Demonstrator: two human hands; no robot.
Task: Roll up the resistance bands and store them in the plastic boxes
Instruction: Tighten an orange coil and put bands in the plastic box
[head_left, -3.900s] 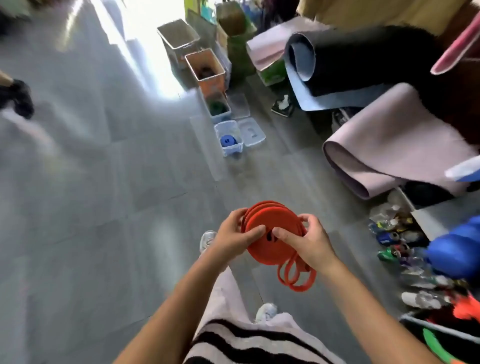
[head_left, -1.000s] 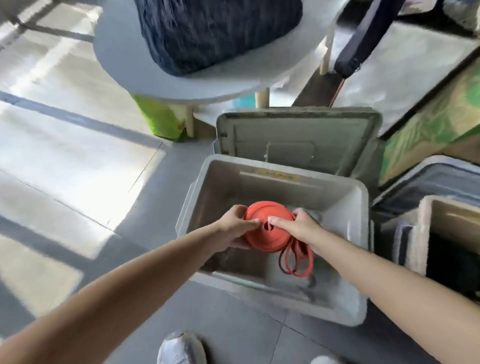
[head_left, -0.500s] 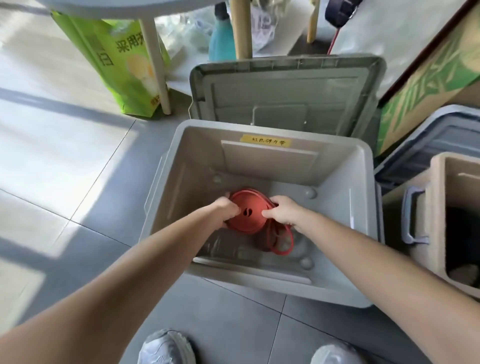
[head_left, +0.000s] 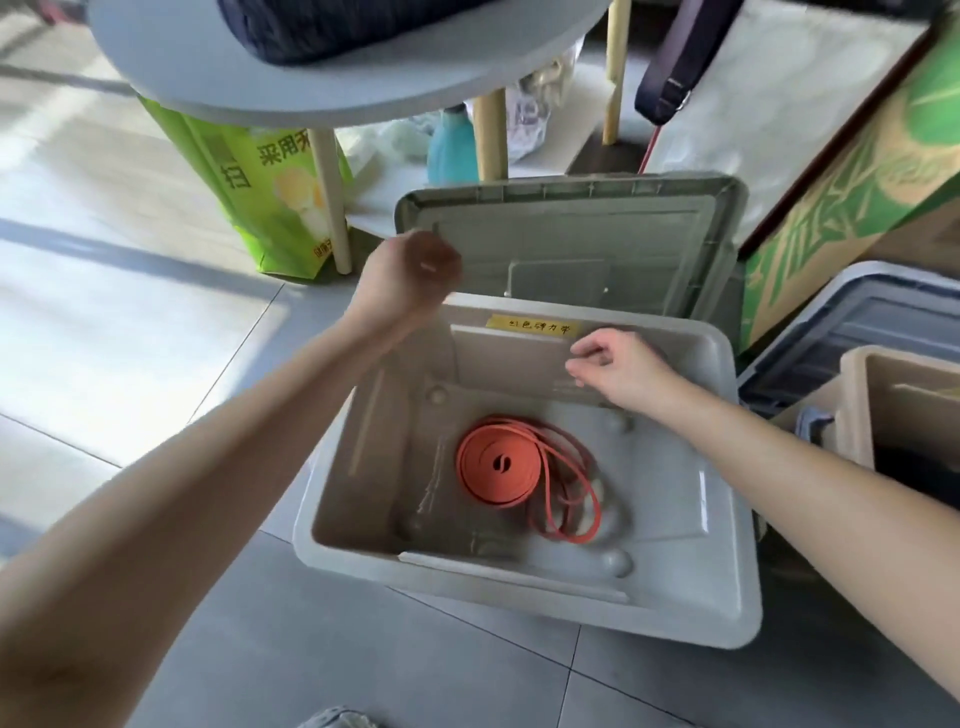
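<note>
- The grey tiled floor (head_left: 130, 364) spreads out left of and under the grey plastic box (head_left: 519, 597), with patches of sunlight on its left side.
- A round grey table (head_left: 208, 67) stands beyond the box on pale wooden legs, with a dark bundle (head_left: 363, 26) on top.
- The box is open and sits in the middle of the view.
- Its lid (head_left: 649, 228) stands tilted behind the box's far wall, inner side facing the camera.
- A carton with green print (head_left: 857, 171) leans just right of the lid.
- A green printed bag (head_left: 260, 187) stands beyond the box's far left corner, under the table.
- To the right of the box are a container with a dark lid (head_left: 872, 322) and a beige bin (head_left: 852, 410).
- The orange resistance band (head_left: 498, 462) lies on the box's bottom near the middle. It is wound into a flat coil, with a few loose loops (head_left: 571, 519) spilling towards the box's right and near side.
- The left hand (head_left: 410, 275) is raised over the box's far left corner, in front of the lid. It is blurred and its fingers look curled in, but I cannot tell whether it grips anything.
- The right hand (head_left: 623, 371) hovers above the box by its far wall, fingers loosely bent, holding nothing.
- A blue bottle (head_left: 452, 145) stands beyond the lid.
- A yellow label (head_left: 532, 326) is stuck on the box's far rim.
</note>
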